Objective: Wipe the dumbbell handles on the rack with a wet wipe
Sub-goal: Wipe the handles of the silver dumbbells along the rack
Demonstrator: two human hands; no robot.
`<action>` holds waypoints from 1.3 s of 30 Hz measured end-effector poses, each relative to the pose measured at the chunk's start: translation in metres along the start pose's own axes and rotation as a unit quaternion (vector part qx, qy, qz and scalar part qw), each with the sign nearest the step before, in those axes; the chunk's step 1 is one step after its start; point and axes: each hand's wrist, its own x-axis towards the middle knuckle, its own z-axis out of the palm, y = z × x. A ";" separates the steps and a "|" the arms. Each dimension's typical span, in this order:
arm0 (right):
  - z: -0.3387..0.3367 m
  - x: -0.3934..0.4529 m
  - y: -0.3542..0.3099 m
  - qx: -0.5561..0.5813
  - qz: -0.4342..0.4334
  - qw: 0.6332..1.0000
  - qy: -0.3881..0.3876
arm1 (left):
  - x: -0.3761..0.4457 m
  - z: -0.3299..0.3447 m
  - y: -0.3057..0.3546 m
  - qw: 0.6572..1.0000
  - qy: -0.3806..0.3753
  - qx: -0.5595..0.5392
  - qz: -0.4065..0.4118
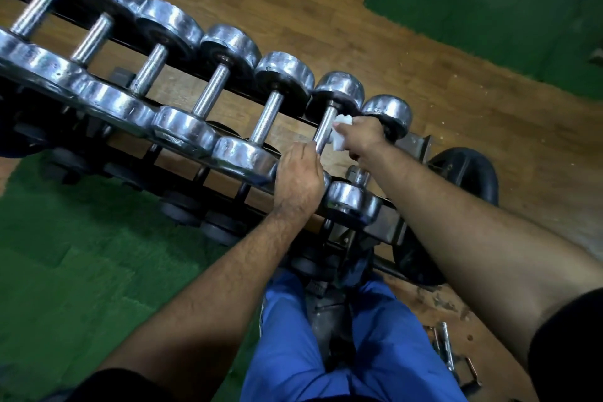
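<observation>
Right hand (365, 134) up at centre frame, pinching a crumpled white wet wipe (341, 132) against the chrome handle (326, 130) of the second dumbbell from the rack's right end. Left hand (298, 183) sits just below it, fingers curled over that same dumbbell's near head, fingertips touching the handle's lower end. The black rack (391, 225) runs diagonally from upper left toward centre right, 8 chrome dumbbells lined along it, the last one (386, 111) partly behind the right wrist. Blue trousers (326, 343) at bottom centre, green mat (65, 254) lower left, wooden floor (456, 101) beyond.
</observation>
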 end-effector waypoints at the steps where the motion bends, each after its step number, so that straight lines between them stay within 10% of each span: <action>1: -0.013 -0.006 0.001 0.014 -0.021 0.999 -0.030 | 0.000 -0.002 0.001 1.000 -0.003 0.003 -0.001; 8: -0.073 -0.031 0.006 -0.211 -0.247 0.928 -0.185 | -0.033 -0.005 0.035 0.997 0.056 0.050 0.009; 16: -0.109 -0.006 0.047 -0.621 -0.472 0.564 -0.271 | -0.061 0.040 0.097 0.984 0.072 0.027 -0.161; 20: -0.113 0.000 0.061 -0.640 -0.524 0.502 -0.252 | -0.063 0.064 0.117 0.965 0.121 0.020 -0.232; 39: -0.126 0.021 0.065 -0.582 -0.560 0.527 -0.263 | -0.046 0.079 0.125 0.962 0.089 0.075 -0.245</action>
